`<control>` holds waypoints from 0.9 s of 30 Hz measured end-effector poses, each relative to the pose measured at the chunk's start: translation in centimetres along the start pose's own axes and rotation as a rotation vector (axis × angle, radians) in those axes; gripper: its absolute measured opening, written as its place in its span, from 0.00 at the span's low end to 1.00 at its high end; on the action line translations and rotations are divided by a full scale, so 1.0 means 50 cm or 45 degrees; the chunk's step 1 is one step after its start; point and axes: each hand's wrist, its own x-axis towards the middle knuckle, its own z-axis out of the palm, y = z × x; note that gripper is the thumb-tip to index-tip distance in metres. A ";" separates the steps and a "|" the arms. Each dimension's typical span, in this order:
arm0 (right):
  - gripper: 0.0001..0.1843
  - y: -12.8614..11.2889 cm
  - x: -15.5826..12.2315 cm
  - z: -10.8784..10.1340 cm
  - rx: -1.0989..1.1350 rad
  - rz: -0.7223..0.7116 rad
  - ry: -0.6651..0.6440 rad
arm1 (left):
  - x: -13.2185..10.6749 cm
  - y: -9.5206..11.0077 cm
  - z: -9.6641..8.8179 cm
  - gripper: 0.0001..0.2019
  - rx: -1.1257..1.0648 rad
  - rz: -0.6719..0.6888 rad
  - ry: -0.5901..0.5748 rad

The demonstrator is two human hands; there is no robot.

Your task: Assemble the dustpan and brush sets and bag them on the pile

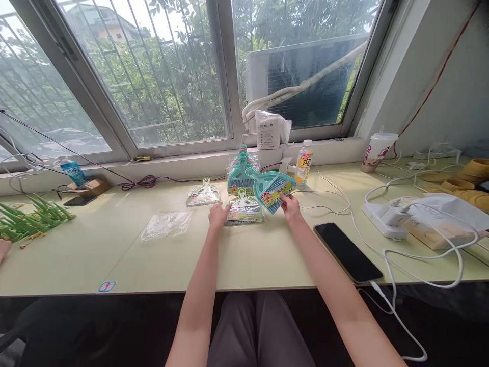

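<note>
In my right hand (pixel 291 208) is a teal mini dustpan and brush set (pixel 273 187), gripped by the lower right edge and tilted, its handle pointing up and left. My left hand (pixel 219 215) is at the left edge of a pile of clear-wrapped dustpan sets (pixel 244 210) lying on the table; its fingers are partly hidden, so whether it grips the wrapping I cannot tell. Behind the pile stands a stack of teal dustpan sets (pixel 241 173). Another wrapped set (pixel 204 194) lies further left, and a crumpled clear plastic bag (pixel 166 225) lies nearer me.
A black phone (pixel 347 251) with a white cable lies right of my arm. Further right are a power strip (pixel 385 219), loose cables and a paper cup (pixel 378 152). A juice bottle (pixel 304 163) stands by the sill. Green plant stems (pixel 32 216) and another person's hand (pixel 3 250) are far left.
</note>
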 end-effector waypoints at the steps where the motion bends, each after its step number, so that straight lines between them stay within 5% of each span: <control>1: 0.16 -0.001 0.002 -0.004 0.016 -0.015 0.035 | 0.000 0.000 0.001 0.33 0.002 -0.004 -0.051; 4: 0.15 -0.002 0.010 -0.016 0.059 -0.051 0.190 | -0.013 -0.002 -0.028 0.41 -0.055 0.191 -0.102; 7: 0.14 -0.002 0.017 -0.026 0.076 -0.034 0.324 | -0.039 0.003 -0.067 0.45 -0.036 0.586 -0.511; 9: 0.14 -0.002 0.021 -0.030 0.080 -0.012 0.384 | -0.053 0.010 -0.073 0.41 0.055 0.689 -0.668; 15: 0.16 0.005 0.029 -0.036 -0.017 -0.026 0.379 | -0.051 0.025 -0.038 0.03 -0.017 0.752 -0.550; 27: 0.17 -0.003 0.021 -0.029 0.015 0.032 0.399 | -0.039 0.021 -0.012 0.14 -0.478 0.713 -0.639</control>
